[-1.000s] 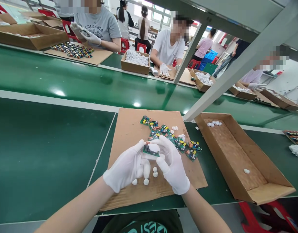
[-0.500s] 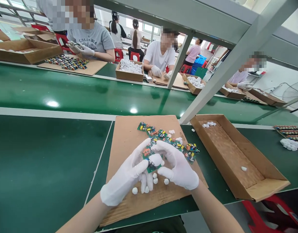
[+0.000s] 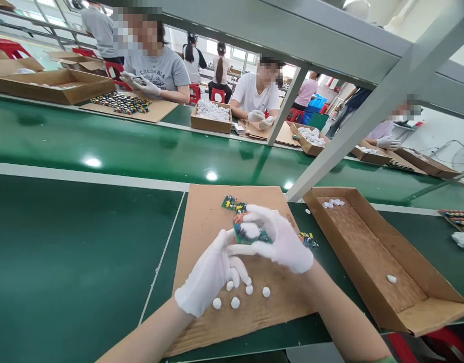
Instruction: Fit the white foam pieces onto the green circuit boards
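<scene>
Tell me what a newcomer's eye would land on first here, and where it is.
First, the white-gloved left hand and right hand, meeting at a green circuit board above the brown cardboard sheet near the centre. Next, the long open cardboard box at the right, and the pale beam slanting across the upper right.

There it is, COLOMBIA, in dark capitals across the grey short-sleeved T-shirt on a seated person beyond the glossy green surface's far edge, towards its left.
</scene>
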A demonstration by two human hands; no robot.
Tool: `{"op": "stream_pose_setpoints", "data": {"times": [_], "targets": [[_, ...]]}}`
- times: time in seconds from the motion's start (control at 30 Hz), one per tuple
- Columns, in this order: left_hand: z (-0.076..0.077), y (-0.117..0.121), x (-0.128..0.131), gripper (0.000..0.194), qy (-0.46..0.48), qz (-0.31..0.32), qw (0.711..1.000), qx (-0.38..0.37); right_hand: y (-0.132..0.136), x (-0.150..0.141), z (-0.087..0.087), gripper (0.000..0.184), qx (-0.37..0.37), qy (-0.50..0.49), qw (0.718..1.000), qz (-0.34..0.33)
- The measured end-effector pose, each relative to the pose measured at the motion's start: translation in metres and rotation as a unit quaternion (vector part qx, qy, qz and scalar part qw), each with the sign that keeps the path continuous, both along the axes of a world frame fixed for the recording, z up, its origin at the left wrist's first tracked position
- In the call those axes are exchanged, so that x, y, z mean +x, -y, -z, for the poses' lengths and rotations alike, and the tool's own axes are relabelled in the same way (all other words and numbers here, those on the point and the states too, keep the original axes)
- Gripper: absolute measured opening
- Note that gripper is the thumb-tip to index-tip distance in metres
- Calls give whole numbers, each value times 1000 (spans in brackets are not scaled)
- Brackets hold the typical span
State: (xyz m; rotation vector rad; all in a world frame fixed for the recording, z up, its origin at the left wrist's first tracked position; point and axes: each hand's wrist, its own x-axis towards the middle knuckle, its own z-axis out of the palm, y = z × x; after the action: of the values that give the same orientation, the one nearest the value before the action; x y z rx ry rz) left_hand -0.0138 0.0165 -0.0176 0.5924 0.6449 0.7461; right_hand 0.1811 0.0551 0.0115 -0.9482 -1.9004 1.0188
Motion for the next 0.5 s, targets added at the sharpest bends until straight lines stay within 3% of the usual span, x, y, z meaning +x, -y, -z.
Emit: {"op": "stream_pose_setpoints", "data": {"times": [0.1, 0.27, 0.37, 0.5], "targets": [[-1, -6, 0, 56, -25, -54, 998, -33, -52, 11, 1, 64, 30, 142, 983, 115], [10, -9, 5, 57, -37, -66, 996, -36, -164, 24, 17, 37, 14, 276, 928, 251], [25, -9, 14, 67, -19, -73, 997, -29, -216, 27, 25, 24, 20, 354, 891, 282], [41, -8, 18, 76, 23, -51, 998, -3, -262, 28, 25, 17, 68, 429, 859, 273]]}}
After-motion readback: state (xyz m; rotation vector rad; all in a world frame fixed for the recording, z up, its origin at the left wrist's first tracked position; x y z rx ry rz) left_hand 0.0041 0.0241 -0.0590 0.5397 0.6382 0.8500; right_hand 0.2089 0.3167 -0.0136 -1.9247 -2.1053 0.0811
